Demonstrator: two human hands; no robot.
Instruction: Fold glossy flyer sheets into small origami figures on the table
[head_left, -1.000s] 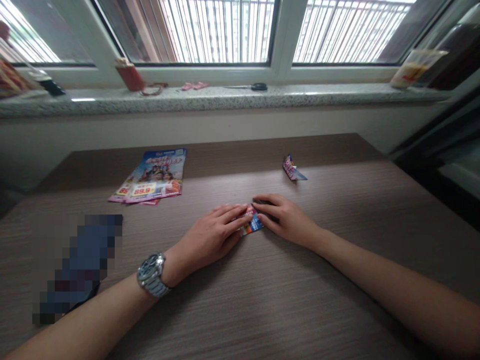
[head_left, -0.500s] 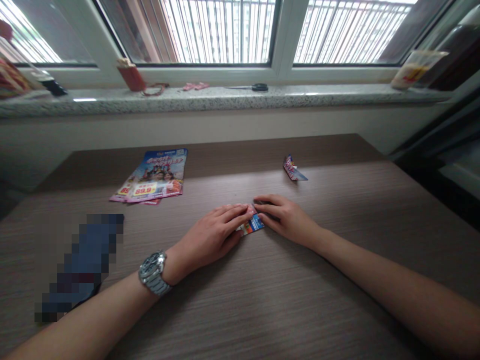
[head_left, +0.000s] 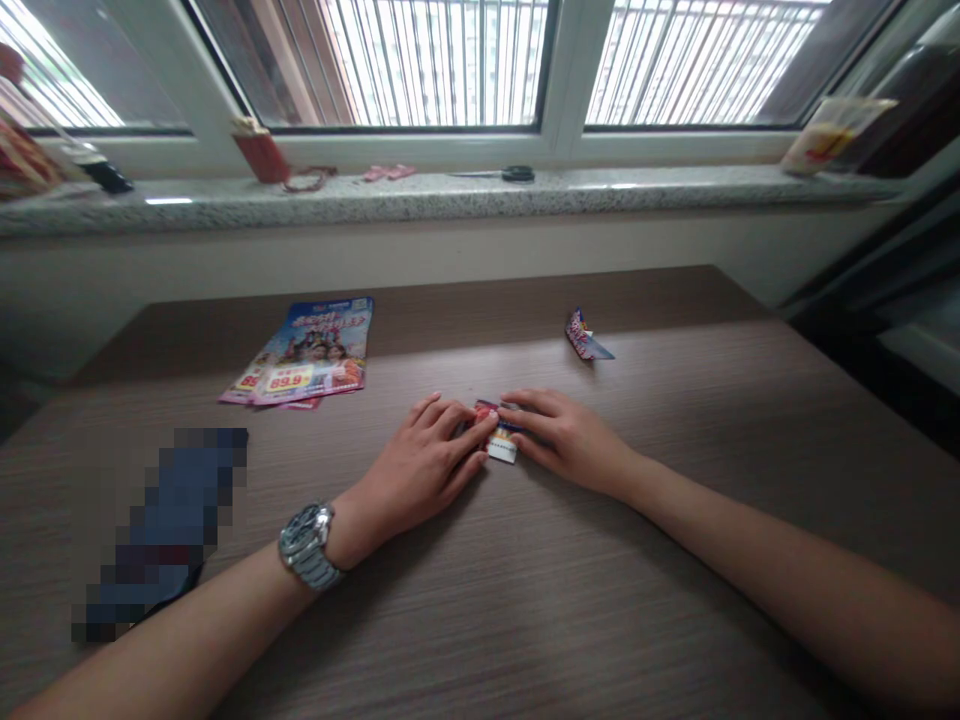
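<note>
Folded paper (head_left: pixel 502 450) runs near-to-far between my left hand (head_left: pixel 424 460), fingers spread onto it, and right hand (head_left: pixel 576 440), fingers loosely parted over its right side.

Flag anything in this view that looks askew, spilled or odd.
The dark-blue item at lower left is oddly pixelated, so it can't be identified. The flyers are stacked with edges misaligned. Nothing looks spilled.
</note>
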